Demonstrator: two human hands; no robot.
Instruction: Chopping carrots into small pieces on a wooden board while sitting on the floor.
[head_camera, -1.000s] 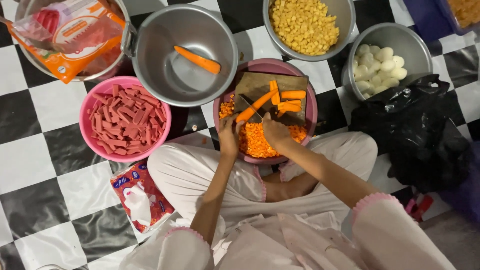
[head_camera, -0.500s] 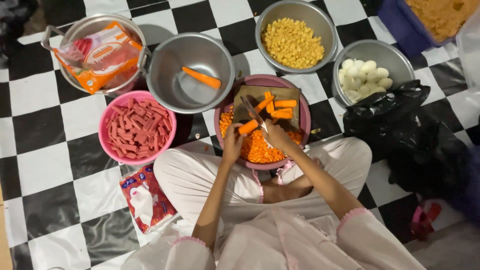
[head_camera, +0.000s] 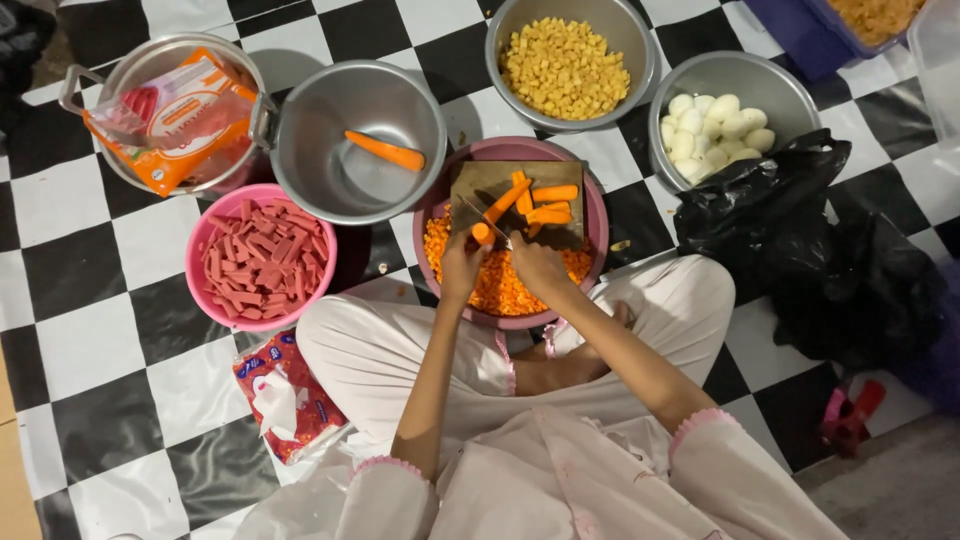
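Here the carrot stick lies under the left hand's fingertips.

From here I can't make out the knife: its blade is a thin blur and the handle is buried in my right hand; the left hand covers the carrot's near end; the board hides the far part of the diced heap; the blue tub is cut off by the top edge; the bag's contents stay hidden.

Bowls crowding cutting board
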